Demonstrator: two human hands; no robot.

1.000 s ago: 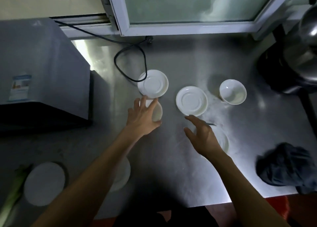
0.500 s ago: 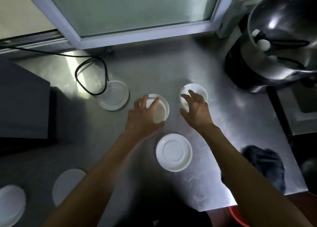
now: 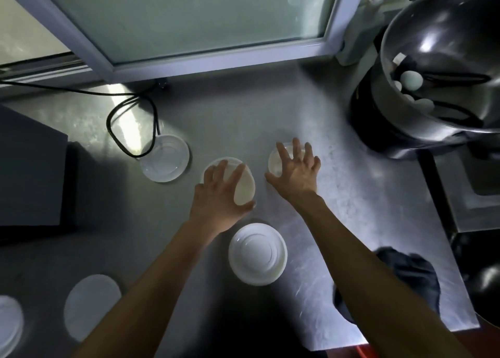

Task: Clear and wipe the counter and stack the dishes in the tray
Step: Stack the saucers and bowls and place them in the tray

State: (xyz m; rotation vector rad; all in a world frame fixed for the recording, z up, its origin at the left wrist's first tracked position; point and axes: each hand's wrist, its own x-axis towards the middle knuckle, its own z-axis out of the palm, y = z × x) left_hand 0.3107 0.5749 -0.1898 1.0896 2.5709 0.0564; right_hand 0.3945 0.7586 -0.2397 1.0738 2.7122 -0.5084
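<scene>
My left hand [image 3: 220, 195] grips a small white bowl [image 3: 244, 185] from above, thumb on its near edge, at the middle of the steel counter [image 3: 351, 208]. Just to its right, my right hand [image 3: 296, 171] lies over another small white bowl [image 3: 277, 158] with its fingers spread; I cannot tell whether it grips it. One white saucer [image 3: 165, 158] lies to the left, by a cable. Another white saucer [image 3: 257, 253] sits near me, between my forearms. No tray is in view.
A large shiny metal pot [image 3: 443, 73] stands at the back right. A dark cloth [image 3: 405, 282] lies by the near right edge. A black cable [image 3: 130, 124] loops at the back left beside a dark appliance [image 3: 29, 168]. White plates [image 3: 92, 306] lie at the lower left.
My left hand carried its bowl to the right, over where a saucer lay. My right hand moved from the near saucer onto the far right bowl. The view shifted right.
</scene>
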